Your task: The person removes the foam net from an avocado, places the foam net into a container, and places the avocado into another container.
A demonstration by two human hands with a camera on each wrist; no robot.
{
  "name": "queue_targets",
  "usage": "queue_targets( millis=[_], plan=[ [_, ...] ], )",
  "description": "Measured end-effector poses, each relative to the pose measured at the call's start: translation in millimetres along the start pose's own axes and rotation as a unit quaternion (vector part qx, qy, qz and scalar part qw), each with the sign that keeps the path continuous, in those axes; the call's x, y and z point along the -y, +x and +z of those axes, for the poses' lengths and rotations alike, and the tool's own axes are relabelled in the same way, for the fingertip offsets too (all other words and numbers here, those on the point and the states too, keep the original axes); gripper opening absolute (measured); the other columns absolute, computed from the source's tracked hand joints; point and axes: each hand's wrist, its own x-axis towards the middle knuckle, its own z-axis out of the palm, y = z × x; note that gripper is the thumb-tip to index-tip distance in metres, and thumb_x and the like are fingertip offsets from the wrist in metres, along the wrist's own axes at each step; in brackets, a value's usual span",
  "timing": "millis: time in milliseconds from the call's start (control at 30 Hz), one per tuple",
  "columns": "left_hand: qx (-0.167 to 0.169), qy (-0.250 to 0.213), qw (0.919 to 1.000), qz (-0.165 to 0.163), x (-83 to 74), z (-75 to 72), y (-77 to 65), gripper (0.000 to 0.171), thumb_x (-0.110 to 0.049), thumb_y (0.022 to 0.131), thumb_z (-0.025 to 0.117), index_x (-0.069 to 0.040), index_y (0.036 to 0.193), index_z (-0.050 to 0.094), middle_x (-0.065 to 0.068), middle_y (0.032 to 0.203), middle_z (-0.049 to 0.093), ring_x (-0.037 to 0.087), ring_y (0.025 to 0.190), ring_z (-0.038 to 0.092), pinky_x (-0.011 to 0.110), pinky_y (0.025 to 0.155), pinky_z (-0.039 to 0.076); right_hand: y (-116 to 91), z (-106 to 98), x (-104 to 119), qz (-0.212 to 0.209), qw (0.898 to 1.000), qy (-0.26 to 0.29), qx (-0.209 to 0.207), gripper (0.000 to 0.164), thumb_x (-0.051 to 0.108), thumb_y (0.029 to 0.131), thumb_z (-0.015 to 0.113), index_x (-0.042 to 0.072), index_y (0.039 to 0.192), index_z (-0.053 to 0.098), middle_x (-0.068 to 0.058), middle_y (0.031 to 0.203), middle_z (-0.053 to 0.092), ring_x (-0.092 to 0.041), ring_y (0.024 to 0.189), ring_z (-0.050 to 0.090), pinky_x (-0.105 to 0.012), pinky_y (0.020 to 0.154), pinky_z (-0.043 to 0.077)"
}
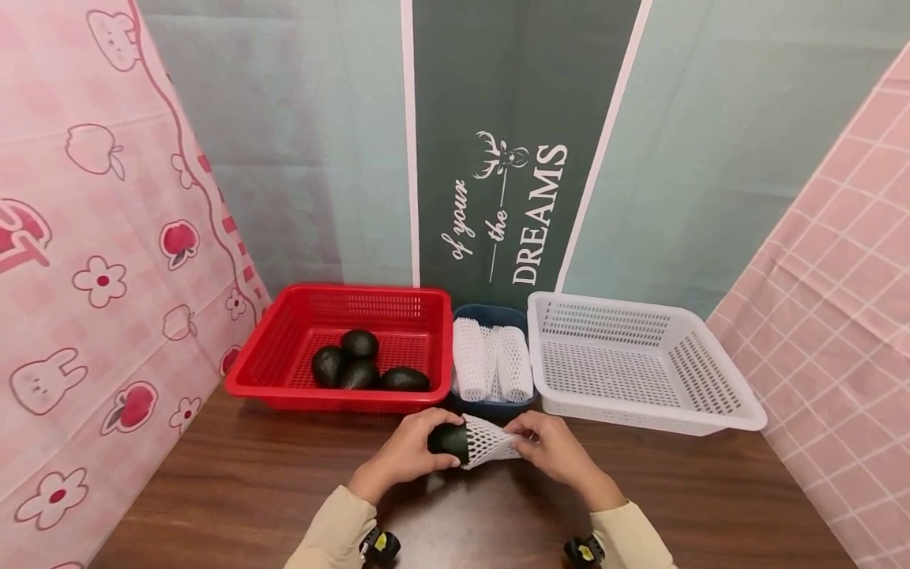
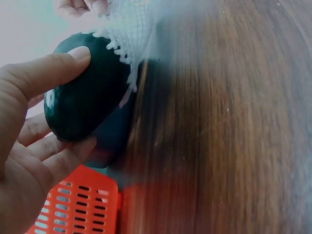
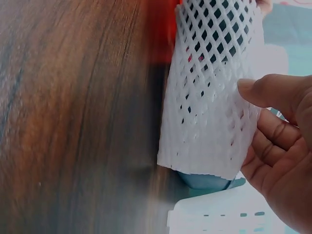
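A dark green avocado lies level just above the table's front part, its right portion inside a white foam net sleeve. My left hand grips the bare left end, thumb on the near side, as the left wrist view shows on the avocado. With thumb and fingers my right hand pinches the sleeve toward its right end. In the right wrist view the net is stretched over the fruit at the top and hangs slack and narrow below.
Several avocados lie in a red basket at back left. A dark blue bin in the middle holds more foam sleeves. On the right stands a white basket. Printed cloths hang around the wooden table.
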Motion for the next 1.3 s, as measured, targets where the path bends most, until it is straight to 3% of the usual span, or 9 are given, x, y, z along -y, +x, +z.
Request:
queue_targets(
  millis=[167, 633, 1067, 1300],
  plan=[
    [-0.003, 0.011, 0.9998, -0.015, 1.9, -6.5, -5.6, 0.048, -0.018, 0.067, 0.083, -0.012, 0.109, 0.062, -0.003, 0.108, 0.061, 0.012, 0.101, 0.055, 0.032, 0.088, 0.042, -3, -6, -1, -0.004, 1.0, -0.008, -0.006, 0.022, -0.006, 0.072, 0.07, 0.011, 0.087, 0.069, 0.007, 0.083, 0.062, -0.008, 0.074, 0.056, -0.031, 0.064, 0.049],
    [-0.032, -0.018, 0.9955, -0.087, 12.5, -29.8, -35.0, 0.046, -0.021, 0.065, 0.085, -0.014, 0.105, 0.064, -0.009, 0.103, 0.061, 0.011, 0.095, 0.056, 0.034, 0.083, 0.046, -17, -23, -9, 0.056, 0.998, -0.006, -0.006, 0.022, -0.007, 0.074, 0.07, 0.01, 0.088, 0.068, 0.007, 0.082, 0.061, -0.004, 0.068, 0.049, -0.027, 0.059, 0.044],
    [-0.032, -0.017, 0.9953, -0.091, 13.8, -33.6, -35.6, 0.045, -0.025, 0.067, 0.084, -0.016, 0.107, 0.063, -0.01, 0.105, 0.06, 0.011, 0.098, 0.055, 0.035, 0.085, 0.045, -15, -27, -3, 0.067, 0.998, -0.006, -0.001, 0.02, -0.004, 0.075, 0.072, 0.012, 0.087, 0.067, 0.01, 0.08, 0.059, -0.005, 0.068, 0.049, -0.025, 0.059, 0.044],
    [-0.053, -0.017, 0.9951, -0.081, 9.2, -44.4, -41.3, 0.046, -0.021, 0.066, 0.085, -0.016, 0.107, 0.064, -0.01, 0.104, 0.061, 0.012, 0.098, 0.056, 0.037, 0.083, 0.046, -8, -42, 8, 0.026, 0.998, -0.008, -0.049, 0.021, -0.004, 0.072, 0.074, 0.011, 0.086, 0.069, 0.01, 0.074, 0.049, -0.008, 0.064, 0.044, -0.023, 0.053, 0.039]
  ],
)
